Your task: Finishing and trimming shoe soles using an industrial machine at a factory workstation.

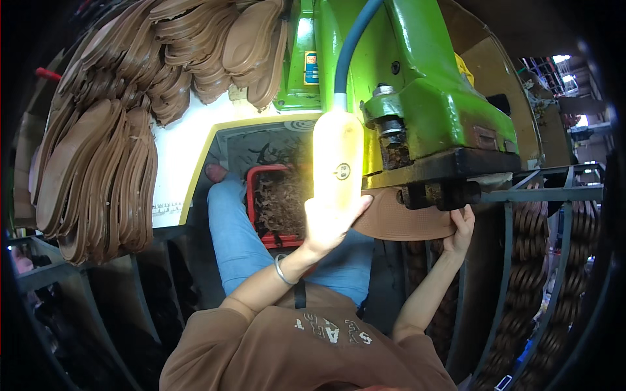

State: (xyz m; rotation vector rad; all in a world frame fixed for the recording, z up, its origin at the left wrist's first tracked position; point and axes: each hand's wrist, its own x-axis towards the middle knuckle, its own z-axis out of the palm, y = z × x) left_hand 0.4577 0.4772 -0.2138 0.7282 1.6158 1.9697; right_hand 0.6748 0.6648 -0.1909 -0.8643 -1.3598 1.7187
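A brown shoe sole lies crosswise under the head of a green machine, its upper edge partly hidden by dark rollers. My left hand grips the sole's left end, the thumb against it; a glowing work lamp and its glare hide most of those fingers. At the right end, my right hand pinches the sole's edge close to the rollers, with fingertips raised beside them.
Stacks of brown soles cover the white table on the left. Between my legs sits a red bin of brown trimmings. A blue hose runs up from the lamp. Metal racks with more soles stand at right.
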